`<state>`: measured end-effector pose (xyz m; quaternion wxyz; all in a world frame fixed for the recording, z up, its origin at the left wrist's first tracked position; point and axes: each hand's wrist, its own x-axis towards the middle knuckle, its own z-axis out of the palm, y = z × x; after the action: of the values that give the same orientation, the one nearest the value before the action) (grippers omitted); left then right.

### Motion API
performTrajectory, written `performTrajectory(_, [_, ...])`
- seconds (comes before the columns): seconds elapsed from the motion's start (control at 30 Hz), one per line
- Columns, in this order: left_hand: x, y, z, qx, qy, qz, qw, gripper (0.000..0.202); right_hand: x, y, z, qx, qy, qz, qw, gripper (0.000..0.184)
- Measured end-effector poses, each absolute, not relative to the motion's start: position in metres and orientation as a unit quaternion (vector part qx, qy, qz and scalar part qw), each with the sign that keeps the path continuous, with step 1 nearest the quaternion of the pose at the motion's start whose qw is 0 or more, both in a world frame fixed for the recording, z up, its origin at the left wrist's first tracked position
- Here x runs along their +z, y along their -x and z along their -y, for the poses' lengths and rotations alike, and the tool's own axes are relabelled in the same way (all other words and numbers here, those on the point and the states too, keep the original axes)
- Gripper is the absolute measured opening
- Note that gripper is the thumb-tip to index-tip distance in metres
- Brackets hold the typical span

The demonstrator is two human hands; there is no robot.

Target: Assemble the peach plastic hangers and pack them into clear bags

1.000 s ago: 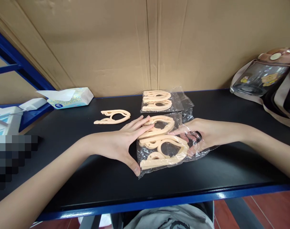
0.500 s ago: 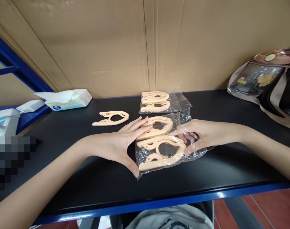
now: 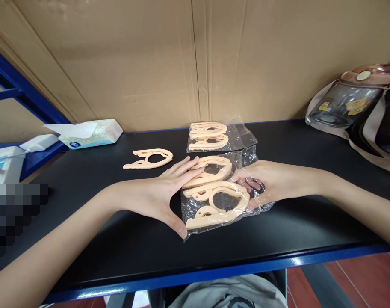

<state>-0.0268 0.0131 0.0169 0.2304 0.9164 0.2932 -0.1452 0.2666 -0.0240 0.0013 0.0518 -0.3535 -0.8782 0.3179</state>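
Note:
Beige plastic folding hangers (image 3: 243,205) lie folded in a clear plastic bag (image 3: 195,209) on the black tabletop. My left hand (image 3: 156,194) is open with thumb and fingers spread. Its fingertips rest on the upper hanger, and its thumb touches the bag's lower left corner. My right hand (image 3: 268,182) reaches in from the right, its fingers showing through the clear film at the hangers' rounded ends. Its thumb and index finger are apart, while the other fingers curl. One loose folding hanger (image 3: 161,162) lies beyond my left hand.
Another clear bag of hangers (image 3: 211,141) lies at the back. A tissue pack (image 3: 95,132) stands back left. At the right is a strapped water bottle (image 3: 349,102). A cardboard wall (image 3: 134,64) closes off the back, and a blue edge (image 3: 198,278) runs along the front.
The bag's loose right edge has drawn in to the left, nearer my right hand's fingers. My left hand and the hangers have barely moved.

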Motion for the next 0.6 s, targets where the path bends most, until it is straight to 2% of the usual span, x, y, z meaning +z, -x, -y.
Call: performTrajectory(0.6, [0.0194, 0.0256, -0.0115, -0.152, -0.915, -0.300, 0.224, 0.123, 0.0028, -0.2658, 0.0247, 0.302, 0.364, 0.881, 0.031, 0.035])
